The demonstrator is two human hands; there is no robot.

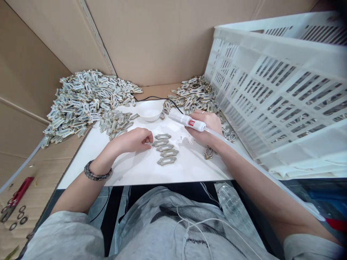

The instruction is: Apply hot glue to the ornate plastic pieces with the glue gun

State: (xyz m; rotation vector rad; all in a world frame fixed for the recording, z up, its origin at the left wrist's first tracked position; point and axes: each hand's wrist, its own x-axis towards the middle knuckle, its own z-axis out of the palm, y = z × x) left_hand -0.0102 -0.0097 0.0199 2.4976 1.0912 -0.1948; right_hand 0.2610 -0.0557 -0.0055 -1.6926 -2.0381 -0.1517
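Note:
My right hand (210, 121) is wrapped round the underside of a white glue gun (185, 121) with a red patch. A long translucent glue stick (260, 168) runs back from it above my forearm. The gun's tip points left, over the white board. My left hand (138, 139) rests on the board with fingers curled; nothing shows in it. Close to its fingertips, several small grey metal plates (166, 160), each with an oblong opening, lie in a column. Past the gun's tip stands a white bowl (150, 111). A patterned plate (208, 152) lies under my right wrist.
Large heaps of plates (81, 97) rise at the back left, with another pile (196, 94) at the back right. A tall white slotted crate (282, 83) borders the right side. Cardboard walls (162, 39) enclose the back. Red-handled scissors (20, 191) and several rings lie left.

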